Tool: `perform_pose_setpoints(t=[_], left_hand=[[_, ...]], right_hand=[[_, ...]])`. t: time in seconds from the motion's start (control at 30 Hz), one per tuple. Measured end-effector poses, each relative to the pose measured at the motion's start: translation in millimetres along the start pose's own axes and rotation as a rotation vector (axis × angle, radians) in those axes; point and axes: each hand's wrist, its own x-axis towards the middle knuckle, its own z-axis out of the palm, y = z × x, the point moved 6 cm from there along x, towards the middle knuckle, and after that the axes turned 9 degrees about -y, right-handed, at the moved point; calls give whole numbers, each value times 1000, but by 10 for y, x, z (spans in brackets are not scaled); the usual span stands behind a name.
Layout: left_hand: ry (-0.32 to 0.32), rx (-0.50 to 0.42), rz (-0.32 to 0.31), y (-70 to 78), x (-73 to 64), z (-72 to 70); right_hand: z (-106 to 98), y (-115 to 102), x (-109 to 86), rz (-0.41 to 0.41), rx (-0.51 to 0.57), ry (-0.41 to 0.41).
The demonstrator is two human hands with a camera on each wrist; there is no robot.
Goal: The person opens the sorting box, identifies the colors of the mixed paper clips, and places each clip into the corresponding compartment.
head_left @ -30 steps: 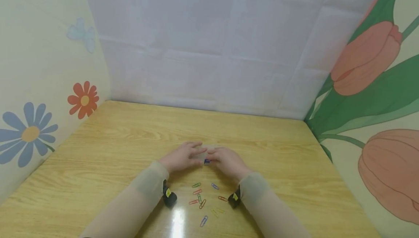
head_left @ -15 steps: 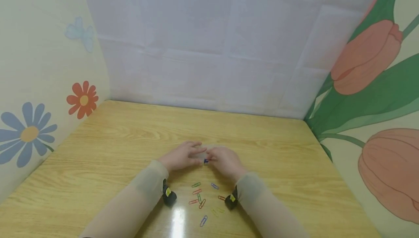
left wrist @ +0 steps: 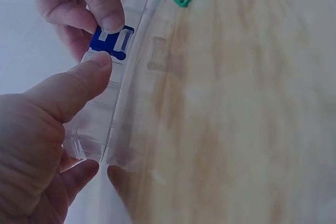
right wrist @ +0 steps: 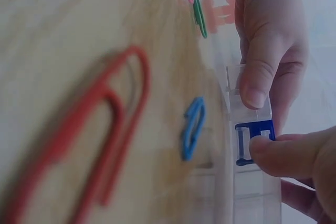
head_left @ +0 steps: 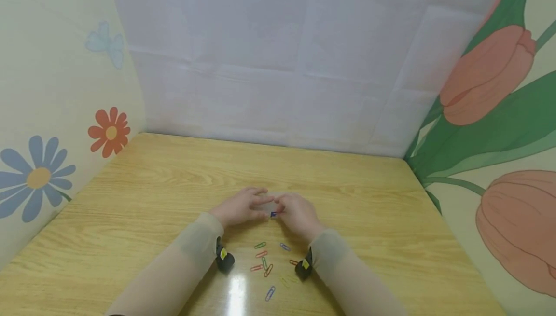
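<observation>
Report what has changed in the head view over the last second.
The black camera on the person's right wrist swung slightly left, now hiding part of the red wire paper clip. No fresh grip or release shows. The left hand, blue plastic latch and blue wire paper clip nearest the person stayed put.

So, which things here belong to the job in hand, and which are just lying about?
In the job:
clear box
blue latch
left hand
right hand

Seemingly just lying about, for now:
paper clips, loose on the table, no hand on them
</observation>
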Motion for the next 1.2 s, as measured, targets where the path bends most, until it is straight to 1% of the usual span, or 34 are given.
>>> perform_pose_setpoints(t=[0.13,0.27,0.37,0.47,0.57,0.77,0.87,1.0,1.2], left_hand=[[-4,9,0,13,9,1],[-7,15,-4,22,21,13],[-10,13,-6,22,31,31],[-13,16,-14,12,44,50],[-6,21,-13,9,54,56],[-3,23,-10,-3,45,59],[4,35,-8,-23,38,59],[22,51,-1,-38,30,41],[25,45,-9,-34,31,23]], right_hand=[[14,4,0,19,-29,-15],[26,8,-2,24,-61,-6],[42,37,-3,48,-41,10],[71,94,-5,95,18,29],[91,138,-21,125,90,50],[129,206,-33,139,290,60],[141,225,-27,132,373,65],[146,233,-15,115,427,67],[156,258,8,102,444,57]])
